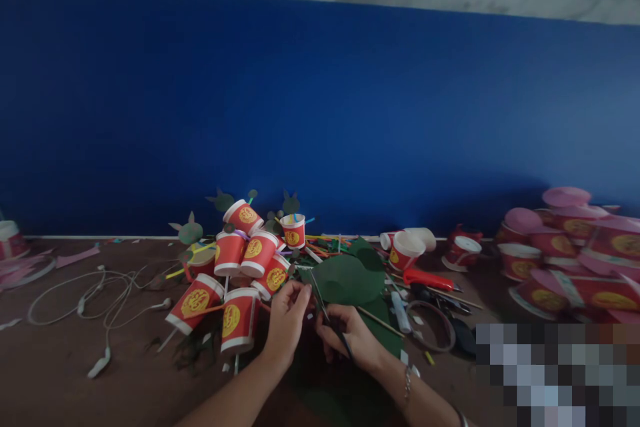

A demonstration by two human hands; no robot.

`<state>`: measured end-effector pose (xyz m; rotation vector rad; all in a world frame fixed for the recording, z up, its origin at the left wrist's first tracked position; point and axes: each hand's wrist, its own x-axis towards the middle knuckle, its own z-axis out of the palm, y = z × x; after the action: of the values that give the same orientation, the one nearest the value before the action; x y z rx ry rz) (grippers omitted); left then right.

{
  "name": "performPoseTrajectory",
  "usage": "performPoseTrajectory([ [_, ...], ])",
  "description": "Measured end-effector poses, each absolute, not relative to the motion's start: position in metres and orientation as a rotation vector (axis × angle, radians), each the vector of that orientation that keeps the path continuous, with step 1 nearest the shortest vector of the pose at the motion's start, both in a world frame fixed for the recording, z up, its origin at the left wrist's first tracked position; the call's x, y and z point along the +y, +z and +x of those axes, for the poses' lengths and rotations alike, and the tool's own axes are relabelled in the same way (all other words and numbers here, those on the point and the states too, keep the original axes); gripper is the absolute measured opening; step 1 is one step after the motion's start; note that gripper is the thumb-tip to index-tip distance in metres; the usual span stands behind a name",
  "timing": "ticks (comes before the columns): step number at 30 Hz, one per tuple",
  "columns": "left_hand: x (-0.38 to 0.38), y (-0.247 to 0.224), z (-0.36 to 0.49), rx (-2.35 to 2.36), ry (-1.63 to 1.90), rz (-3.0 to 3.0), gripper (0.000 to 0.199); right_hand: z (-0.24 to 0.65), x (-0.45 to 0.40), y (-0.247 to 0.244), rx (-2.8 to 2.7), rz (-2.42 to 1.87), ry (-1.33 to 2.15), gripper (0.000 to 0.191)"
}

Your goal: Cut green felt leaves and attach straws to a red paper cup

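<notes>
My right hand (350,333) grips a pair of scissors (321,299) by its dark handles, and the blades point up and away from me. Close beside the blades, my left hand (290,320) is closed in a pinch; what its fingers hold is too small to make out. Dark green paper (350,277) with curved edges lies just beyond the scissors. To the left of my left hand is a heap of red paper cups (240,320) with white rims and yellow emblems, some with straws. Green rabbit-shaped cutouts (191,232) stick up from several of them.
White earphones (107,353) trail over the brown table at left. On the right are a red utility knife (433,279), a roll of tape (445,330), a glue stick (400,312) and pink-trimmed cups (563,247). A blue wall panel (320,113) rises behind the table.
</notes>
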<state>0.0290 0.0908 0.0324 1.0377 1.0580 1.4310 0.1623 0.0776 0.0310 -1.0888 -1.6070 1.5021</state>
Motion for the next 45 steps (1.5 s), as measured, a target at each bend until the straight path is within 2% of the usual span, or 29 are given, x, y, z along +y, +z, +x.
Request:
performPoseTrajectory([
  [45,0.0906,0.0325,0.0302,0.990,1.332,1.105,0.026,0.1643,0.0819,0.0262,-1.604,-1.111,1.485,0.035],
])
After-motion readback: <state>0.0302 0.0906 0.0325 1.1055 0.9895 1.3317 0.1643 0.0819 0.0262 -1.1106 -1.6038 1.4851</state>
